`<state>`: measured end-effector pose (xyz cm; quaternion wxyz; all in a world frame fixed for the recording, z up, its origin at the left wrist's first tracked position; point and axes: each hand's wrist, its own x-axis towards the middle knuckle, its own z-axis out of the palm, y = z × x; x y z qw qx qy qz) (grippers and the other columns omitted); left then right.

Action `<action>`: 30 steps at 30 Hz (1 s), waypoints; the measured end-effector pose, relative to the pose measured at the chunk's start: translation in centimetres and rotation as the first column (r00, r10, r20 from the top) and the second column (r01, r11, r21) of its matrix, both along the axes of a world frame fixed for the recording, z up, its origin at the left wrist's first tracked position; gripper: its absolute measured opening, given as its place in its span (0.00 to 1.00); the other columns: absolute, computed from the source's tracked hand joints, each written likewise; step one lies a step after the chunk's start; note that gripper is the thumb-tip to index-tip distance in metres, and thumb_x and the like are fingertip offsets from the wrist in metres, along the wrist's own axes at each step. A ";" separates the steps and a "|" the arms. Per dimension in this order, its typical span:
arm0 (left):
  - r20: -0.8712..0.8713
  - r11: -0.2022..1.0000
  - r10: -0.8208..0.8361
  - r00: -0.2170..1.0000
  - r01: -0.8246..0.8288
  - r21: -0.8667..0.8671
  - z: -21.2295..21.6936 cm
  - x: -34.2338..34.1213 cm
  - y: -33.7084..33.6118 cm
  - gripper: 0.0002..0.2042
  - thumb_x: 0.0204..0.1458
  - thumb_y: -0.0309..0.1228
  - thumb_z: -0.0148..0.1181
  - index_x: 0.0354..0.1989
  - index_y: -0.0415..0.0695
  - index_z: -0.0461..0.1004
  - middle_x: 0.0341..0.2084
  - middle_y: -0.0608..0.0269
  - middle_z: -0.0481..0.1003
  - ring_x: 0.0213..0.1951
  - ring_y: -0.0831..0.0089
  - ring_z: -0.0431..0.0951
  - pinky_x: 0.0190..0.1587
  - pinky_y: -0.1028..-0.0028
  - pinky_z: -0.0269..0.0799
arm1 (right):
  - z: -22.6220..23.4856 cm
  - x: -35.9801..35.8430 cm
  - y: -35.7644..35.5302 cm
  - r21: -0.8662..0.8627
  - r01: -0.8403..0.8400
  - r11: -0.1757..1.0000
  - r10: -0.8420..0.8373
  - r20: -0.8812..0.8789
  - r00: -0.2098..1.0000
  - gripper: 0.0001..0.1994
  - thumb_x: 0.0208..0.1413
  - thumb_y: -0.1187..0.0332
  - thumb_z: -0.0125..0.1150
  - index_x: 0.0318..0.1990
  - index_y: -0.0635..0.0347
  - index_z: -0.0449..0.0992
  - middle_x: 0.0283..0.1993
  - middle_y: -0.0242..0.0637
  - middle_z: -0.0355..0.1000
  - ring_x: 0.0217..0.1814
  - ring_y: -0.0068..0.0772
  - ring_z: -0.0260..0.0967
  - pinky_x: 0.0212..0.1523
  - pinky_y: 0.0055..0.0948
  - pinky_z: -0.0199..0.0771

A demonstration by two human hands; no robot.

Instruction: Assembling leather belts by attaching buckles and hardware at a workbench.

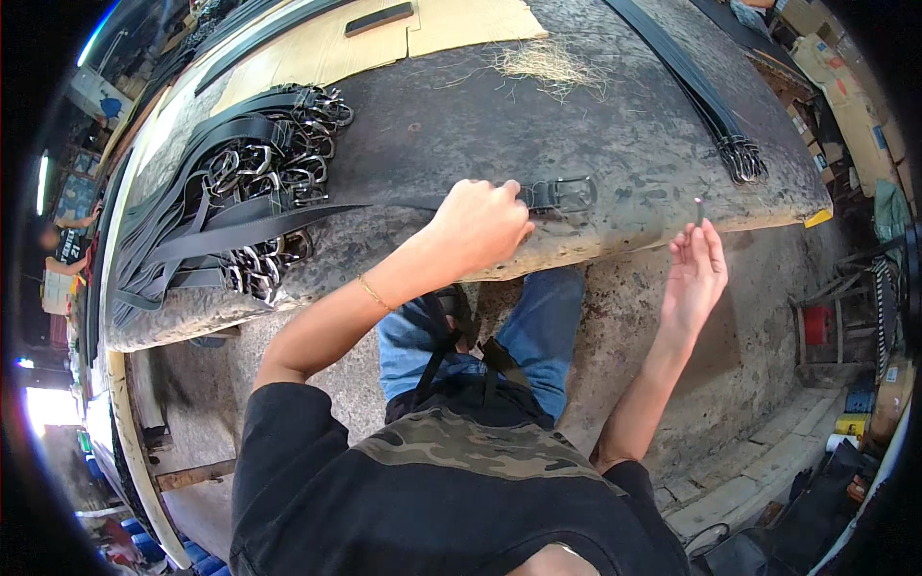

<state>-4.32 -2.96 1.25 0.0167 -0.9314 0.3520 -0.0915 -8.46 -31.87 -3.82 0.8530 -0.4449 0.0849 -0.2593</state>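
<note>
My left hand (480, 226) is closed over a black belt (545, 196) near its buckle end, by the table's front edge. The silver frame buckle (576, 194) lies just right of my knuckles, and the strap runs left toward the pile. My right hand (698, 269) is raised off to the right, in front of the table edge. Its fingertips pinch a short thin stick (700, 207), dark below with a small bright tip; its exact kind is too small to tell. A heap of black belts (230, 182) with metal buckles lies on the left.
The dark worn tabletop (432, 125) carries a bundle of belts (711, 106) at the right. Farther back are a loose pile of straw-coloured strands (555, 69), cardboard sheets (461, 27) and a dark block (378, 19). A red object (816, 324) stands inside a frame at right.
</note>
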 end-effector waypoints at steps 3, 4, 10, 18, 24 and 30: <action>-0.096 0.995 0.010 0.995 -0.020 -0.098 -0.1 0.5 0.5 0.11 0.55 0.36 0.61 0.33 0.39 0.77 0.24 0.52 0.76 0.27 0.53 0.81 0.33 0.58 0.76 | 1.0 0.8 2.9 -0.019 -0.069 0.997 0.069 0.033 0.997 0.12 0.62 0.77 0.60 0.51 0.72 0.75 0.40 0.40 0.75 0.37 0.27 0.73 0.40 0.26 0.77; -0.125 0.969 0.040 0.991 -0.068 -0.236 -0.4 1.0 0.7 0.12 0.55 0.37 0.60 0.31 0.39 0.78 0.24 0.50 0.77 0.29 0.51 0.81 0.34 0.57 0.76 | 1.5 1.3 4.0 0.005 -0.139 0.990 0.138 0.057 0.989 0.12 0.62 0.77 0.60 0.51 0.71 0.75 0.40 0.40 0.75 0.37 0.27 0.73 0.40 0.27 0.77; -0.379 0.864 0.145 0.914 -0.303 -0.401 0.4 2.9 -0.5 0.14 0.55 0.40 0.60 0.32 0.40 0.82 0.25 0.43 0.79 0.33 0.47 0.81 0.38 0.53 0.76 | 2.9 5.3 8.8 0.031 -0.343 0.939 0.338 0.099 0.936 0.11 0.61 0.77 0.59 0.50 0.71 0.75 0.40 0.40 0.74 0.37 0.27 0.73 0.40 0.29 0.79; -0.061 0.787 0.145 0.988 -0.152 -0.598 -2.5 2.1 -2.3 0.05 0.51 0.29 0.63 0.30 0.42 0.80 0.32 0.58 0.76 0.29 0.55 0.80 0.31 0.59 0.75 | 1.1 7.7 10.2 -0.255 -0.223 0.941 0.219 -0.043 0.975 0.07 0.60 0.78 0.59 0.44 0.67 0.78 0.35 0.30 0.73 0.33 0.17 0.68 0.38 0.22 0.75; 0.082 0.738 0.128 0.988 -0.040 -0.674 -4.1 1.1 -2.2 0.04 0.48 0.27 0.66 0.29 0.42 0.77 0.33 0.61 0.74 0.26 0.59 0.78 0.28 0.63 0.74 | 0.1 7.0 9.7 -0.633 -0.181 0.753 0.153 -0.100 0.983 0.03 0.55 0.81 0.58 0.35 0.66 0.77 0.29 0.21 0.68 0.30 0.09 0.61 0.28 0.16 0.60; 0.059 0.716 0.138 0.989 -0.059 -0.696 -4.3 1.1 -2.1 0.04 0.47 0.26 0.67 0.30 0.43 0.77 0.33 0.63 0.75 0.25 0.62 0.76 0.28 0.66 0.72 | 0.6 6.8 10.0 -0.703 -0.196 0.684 0.150 -0.127 0.980 0.03 0.49 0.83 0.58 0.30 0.67 0.75 0.27 0.24 0.65 0.26 0.10 0.58 0.25 0.16 0.57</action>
